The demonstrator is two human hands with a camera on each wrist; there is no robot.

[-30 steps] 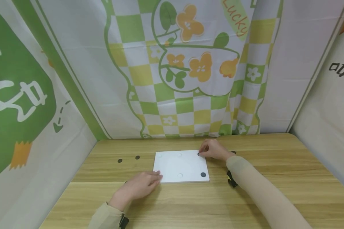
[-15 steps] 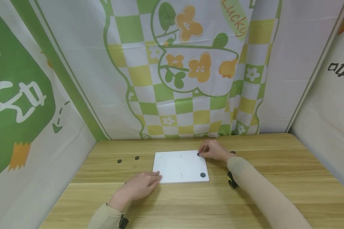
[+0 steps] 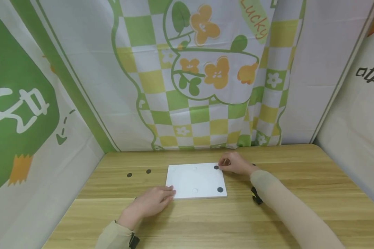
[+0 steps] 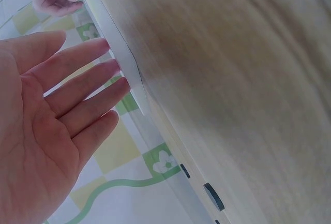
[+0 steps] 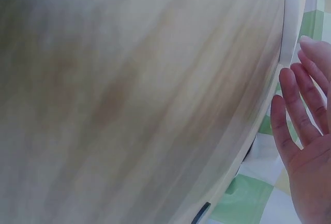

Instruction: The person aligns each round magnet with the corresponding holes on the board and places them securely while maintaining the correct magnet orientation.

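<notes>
Your left hand [image 3: 154, 200] lies with straight fingers on the near-left corner of the white board [image 3: 188, 180], which is flat on the table [image 3: 205, 223]. Your right hand [image 3: 236, 163] is at the board's far-right corner, its fingers loosely bent and apparently holding nothing; the fingertips are just beside the far-right disc [image 3: 216, 167], and whether they touch it you can't be sure from here. That disc is the nearest risk: if it isn't fully settled, a brush of your fingertip could tip it or slide it off its place, and the views don't show how firmly it sits. The near-right disc [image 3: 220, 189] looks flat and is in less danger, unless your sleeve [image 3: 265, 185] sweeps low across that corner.

Your left hand seems to be the only thing steadying the board; lift it while pushing on the right, and the board could skid or turn. It also covers the near-left corner, so you could misjudge what is there. Watch your right forearm too: a loose disc [image 3: 254, 165] lies just beyond the wrist and could get knocked. The two loose discs [image 3: 129, 175] at left are well clear of the right hand.
</notes>
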